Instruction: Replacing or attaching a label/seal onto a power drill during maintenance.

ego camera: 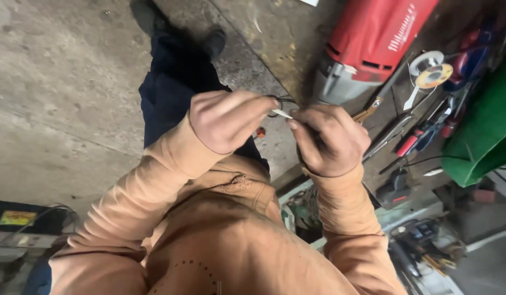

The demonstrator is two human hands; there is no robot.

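Both hands, left (228, 120) and right (329, 139), pinch a thin wire (280, 106). Red power tool (373, 38) and solder spool (430, 71) lie along the workbench (280, 33) edge.

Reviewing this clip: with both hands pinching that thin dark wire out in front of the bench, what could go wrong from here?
1. The left hand and right hand pinch the thin wire and a small pale piece in mid-air above the concrete floor; a slip could drop it there.
2. The fingertips sit very close together, so a sharp wire end might prick one.
3. The crowded workbench, with a red power tool and pliers beside the right hand, could snag the wire.
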